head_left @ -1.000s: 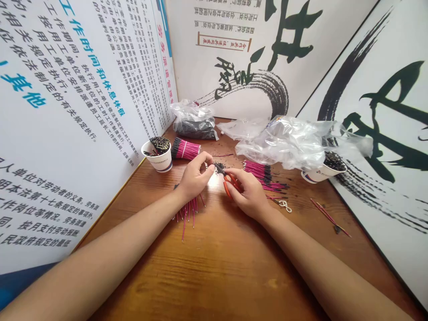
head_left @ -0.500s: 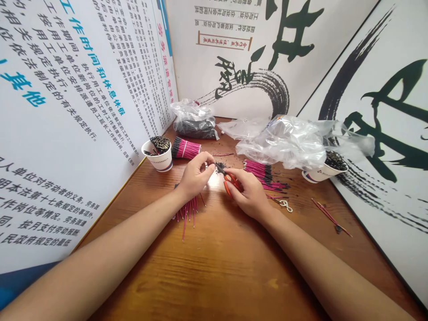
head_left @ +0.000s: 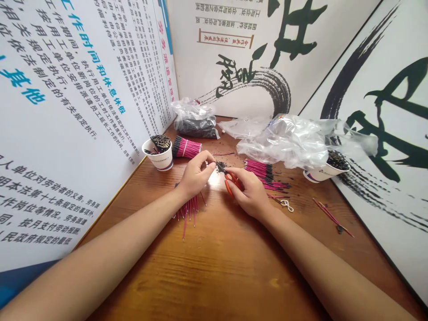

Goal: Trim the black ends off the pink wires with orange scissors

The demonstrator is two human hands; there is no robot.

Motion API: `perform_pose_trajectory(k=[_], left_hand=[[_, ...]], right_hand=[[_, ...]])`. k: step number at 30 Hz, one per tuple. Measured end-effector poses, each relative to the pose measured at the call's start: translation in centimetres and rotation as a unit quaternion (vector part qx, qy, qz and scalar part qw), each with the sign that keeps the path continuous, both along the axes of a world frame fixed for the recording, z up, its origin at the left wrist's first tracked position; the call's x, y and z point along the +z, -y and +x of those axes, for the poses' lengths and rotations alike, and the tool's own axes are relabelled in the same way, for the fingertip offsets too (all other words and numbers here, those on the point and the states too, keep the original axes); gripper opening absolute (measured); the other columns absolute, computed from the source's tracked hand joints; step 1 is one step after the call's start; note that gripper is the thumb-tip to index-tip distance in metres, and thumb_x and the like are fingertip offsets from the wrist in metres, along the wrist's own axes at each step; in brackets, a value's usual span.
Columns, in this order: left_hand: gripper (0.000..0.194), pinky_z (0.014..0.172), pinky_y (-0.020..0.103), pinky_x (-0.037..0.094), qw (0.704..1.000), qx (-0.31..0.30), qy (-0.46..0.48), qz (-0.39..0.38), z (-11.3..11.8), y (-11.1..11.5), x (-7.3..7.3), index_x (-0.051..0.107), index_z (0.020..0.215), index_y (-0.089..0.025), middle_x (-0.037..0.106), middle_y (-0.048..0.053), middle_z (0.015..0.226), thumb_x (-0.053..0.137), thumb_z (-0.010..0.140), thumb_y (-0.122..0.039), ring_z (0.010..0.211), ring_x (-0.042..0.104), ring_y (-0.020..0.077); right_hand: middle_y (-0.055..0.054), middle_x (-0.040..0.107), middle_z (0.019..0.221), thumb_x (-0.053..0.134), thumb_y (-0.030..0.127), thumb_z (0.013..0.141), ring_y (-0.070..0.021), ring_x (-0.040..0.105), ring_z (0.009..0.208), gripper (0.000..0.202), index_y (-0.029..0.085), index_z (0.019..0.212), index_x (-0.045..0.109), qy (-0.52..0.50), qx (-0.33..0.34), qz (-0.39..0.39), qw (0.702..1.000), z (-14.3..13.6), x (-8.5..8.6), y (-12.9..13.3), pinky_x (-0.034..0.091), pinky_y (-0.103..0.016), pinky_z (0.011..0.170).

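Note:
My right hand is closed around orange-handled scissors, whose dark blades point left toward my other hand. My left hand has its thumb and forefinger pinched together close to the blade tips; what lies in the pinch is too small to make out. Behind the blades is a small heap of black scraps on the table. Loose red wires with bare tips fan out beneath my left wrist, partly hidden by it.
A tied bundle of red wires stands beside a paper cup at left. More red wires lie right of centre. Clear plastic bags sit at the back, against another cup. A few wires rest far right.
The view has shifted very slightly. Both hands and the scissors keep almost the same position, with the blades still close to my left fingertips.

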State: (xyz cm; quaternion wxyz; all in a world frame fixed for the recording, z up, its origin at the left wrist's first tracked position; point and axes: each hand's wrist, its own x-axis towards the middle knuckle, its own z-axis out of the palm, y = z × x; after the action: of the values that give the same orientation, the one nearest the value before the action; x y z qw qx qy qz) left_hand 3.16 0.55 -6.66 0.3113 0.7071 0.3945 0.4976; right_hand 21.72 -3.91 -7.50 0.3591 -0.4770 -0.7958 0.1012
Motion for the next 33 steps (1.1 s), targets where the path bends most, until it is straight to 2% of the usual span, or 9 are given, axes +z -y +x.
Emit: perform_pose_trajectory(k=[16,25,33], left_hand=[[0.011,0.060,0.025,0.033,1.000,-0.013,0.014,-0.009,-0.06,-0.08,-0.09,0.050,0.076,-0.018,0.046,-0.002,0.069,0.050,0.086,-0.022,0.064,0.041,0.0113],[0.011,0.060,0.025,0.035,1.000,-0.011,0.004,-0.012,-0.01,-0.09,0.00,0.050,0.078,-0.018,0.047,-0.002,0.070,0.048,0.087,-0.022,0.064,0.042,0.0113],[0.010,0.060,0.025,0.035,1.000,-0.009,-0.002,-0.008,-0.09,-0.17,-0.19,0.050,0.078,-0.018,0.047,-0.002,0.070,0.049,0.087,-0.022,0.064,0.042,0.0112]], right_hand=[[-0.007,0.070,0.106,0.052,0.026,0.093,-0.0224,0.062,0.093,0.033,0.020,0.125,0.059,0.005,0.002,-0.009,1.000,-0.02,-0.06,-0.09,0.044,-0.037,0.083],[-0.007,0.071,0.106,0.052,0.025,0.093,-0.0223,0.062,0.093,0.032,0.023,0.124,0.059,0.011,0.017,-0.002,1.000,0.03,-0.19,-0.23,0.041,-0.038,0.084],[-0.007,0.070,0.107,0.052,0.025,0.094,-0.0223,0.063,0.094,0.031,0.021,0.124,0.059,0.005,0.020,-0.002,1.000,0.01,-0.26,-0.26,0.041,-0.037,0.084]])
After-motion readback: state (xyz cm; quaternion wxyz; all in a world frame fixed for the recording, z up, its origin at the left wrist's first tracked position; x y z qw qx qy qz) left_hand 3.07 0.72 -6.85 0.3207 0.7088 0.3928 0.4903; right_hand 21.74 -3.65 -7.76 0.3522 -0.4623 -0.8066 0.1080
